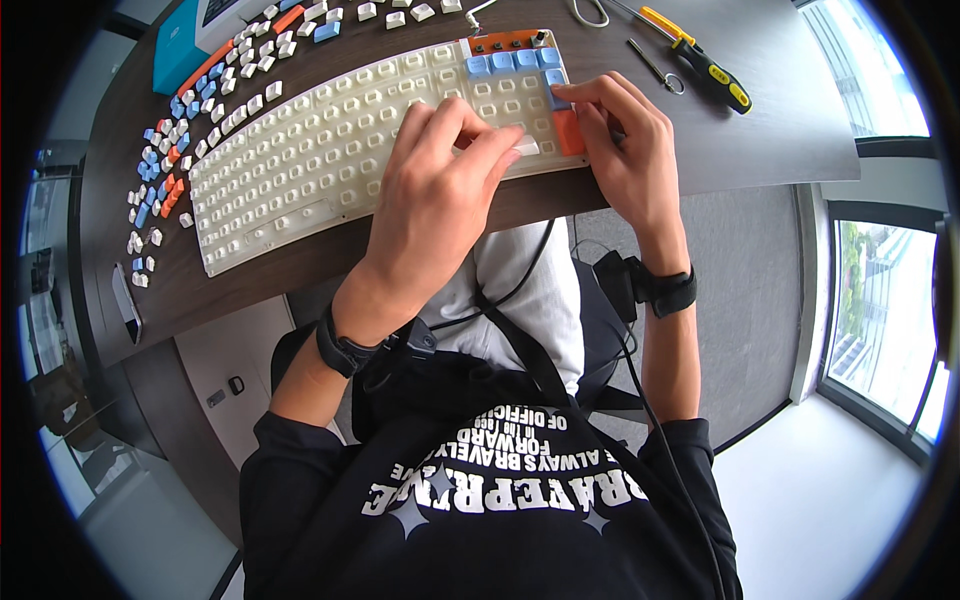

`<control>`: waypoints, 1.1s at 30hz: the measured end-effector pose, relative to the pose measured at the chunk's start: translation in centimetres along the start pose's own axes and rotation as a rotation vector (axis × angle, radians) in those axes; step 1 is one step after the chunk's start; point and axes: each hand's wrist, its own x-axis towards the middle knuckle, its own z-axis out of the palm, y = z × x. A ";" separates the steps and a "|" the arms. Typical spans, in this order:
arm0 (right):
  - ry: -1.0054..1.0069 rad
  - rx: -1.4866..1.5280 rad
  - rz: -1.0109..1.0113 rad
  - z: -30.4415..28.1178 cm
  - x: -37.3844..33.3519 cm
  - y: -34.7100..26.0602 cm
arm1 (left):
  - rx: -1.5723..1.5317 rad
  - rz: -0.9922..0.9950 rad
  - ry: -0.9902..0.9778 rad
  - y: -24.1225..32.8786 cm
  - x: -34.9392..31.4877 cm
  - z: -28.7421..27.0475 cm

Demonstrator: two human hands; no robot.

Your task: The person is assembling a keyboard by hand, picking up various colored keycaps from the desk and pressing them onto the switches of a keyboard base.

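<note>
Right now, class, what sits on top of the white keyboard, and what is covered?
On the white keyboard, blue keycaps and an orange keycap show at its right end. A white keycap is at the fingertips of the left hand. Whatever lies beneath that hand is covered.

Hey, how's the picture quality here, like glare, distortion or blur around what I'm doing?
In the head view, fisheye distortion bows the keyboard and desk; the lower-right window is largely blown out; a pale sheen lightens the desk's right side; the left hand and right hand show no obvious motion blur.
</note>
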 end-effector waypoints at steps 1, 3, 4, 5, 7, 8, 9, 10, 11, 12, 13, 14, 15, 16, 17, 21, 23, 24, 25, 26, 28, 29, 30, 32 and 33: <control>0.001 -0.001 0.001 0.0 0.0 0.0 | -0.006 0.002 0.010 0.0 0.0 0.0; 0.008 0.002 -0.009 0.0 -0.1 0.1 | -0.003 0.009 0.012 0.0 -0.1 0.0; 0.009 0.002 -0.009 0.0 -0.1 0.0 | 0.000 0.017 0.016 0.0 -0.1 0.0; 0.006 0.003 0.001 0.0 0.0 -0.1 | 0.001 0.017 0.016 0.0 -0.1 -0.1; 0.003 0.004 0.010 0.1 -0.1 -0.1 | 0.054 0.032 -0.010 0.1 -0.1 -0.2; 0.003 0.005 0.006 0.1 -0.1 0.0 | 0.055 0.031 -0.009 0.2 -0.1 -0.2; 0.003 0.006 0.003 0.1 -0.1 0.1 | 0.054 0.020 -0.027 0.3 -0.1 -0.3; 0.002 0.007 0.001 0.1 -0.1 0.1 | 0.052 0.009 -0.046 0.4 0.0 -0.4; -0.001 0.011 0.013 0.1 -0.1 0.0 | 0.054 0.008 -0.045 0.6 0.1 -0.6; -0.005 0.016 0.024 0.1 -0.1 0.0 | 0.051 0.000 -0.080 0.7 0.3 -0.8; -0.006 0.017 0.024 0.1 -0.1 -0.1 | 0.047 -0.008 -0.115 0.9 0.4 -1.1; -0.008 0.007 0.019 0.0 -0.1 -0.1 | 0.047 -0.009 -0.115 0.9 0.7 -1.2; -0.009 -0.004 0.014 -0.1 -0.1 -0.1 | 0.040 -0.001 -0.131 0.9 0.9 -1.3; -0.010 -0.005 0.015 -0.1 -0.2 -0.1 | 0.032 0.007 -0.148 0.9 1.0 -1.3; -0.005 0.007 0.023 0.0 -0.2 0.0 | 0.034 0.006 -0.148 1.0 1.1 -1.4; -0.011 0.002 0.045 -0.2 0.0 -0.2 | 0.084 0.005 -0.171 1.4 1.3 -1.4; -0.007 0.008 0.040 -0.1 0.1 -0.2 | 0.082 -0.005 -0.178 1.4 1.5 -1.5; -0.002 0.016 0.032 -0.1 0.1 -0.3 | 0.117 0.011 -0.183 1.6 1.7 -1.5; -0.002 0.018 0.029 -0.1 0.2 -0.3 | 0.153 0.026 -0.188 1.8 1.8 -1.5; -0.007 0.001 0.008 0.1 0.3 -0.1 | 0.167 0.022 -0.183 1.7 1.9 -1.6; -0.008 0.001 0.015 0.3 0.3 0.0 | 0.242 0.077 -0.230 1.7 2.1 -1.4; -0.007 0.026 0.032 0.2 0.3 -0.5 | 0.248 0.109 -0.200 1.8 2.1 -1.2; -0.011 -0.001 0.018 -0.1 0.2 -0.6 | 0.222 0.095 -0.207 1.9 2.0 -1.1; -0.021 -0.013 0.045 -0.2 0.1 -0.9 | 0.131 0.059 -0.210 0.9 1.6 -0.8; -0.024 -0.027 0.049 -0.4 0.0 -1.0 | 0.124 0.049 -0.213 0.8 1.5 -1.0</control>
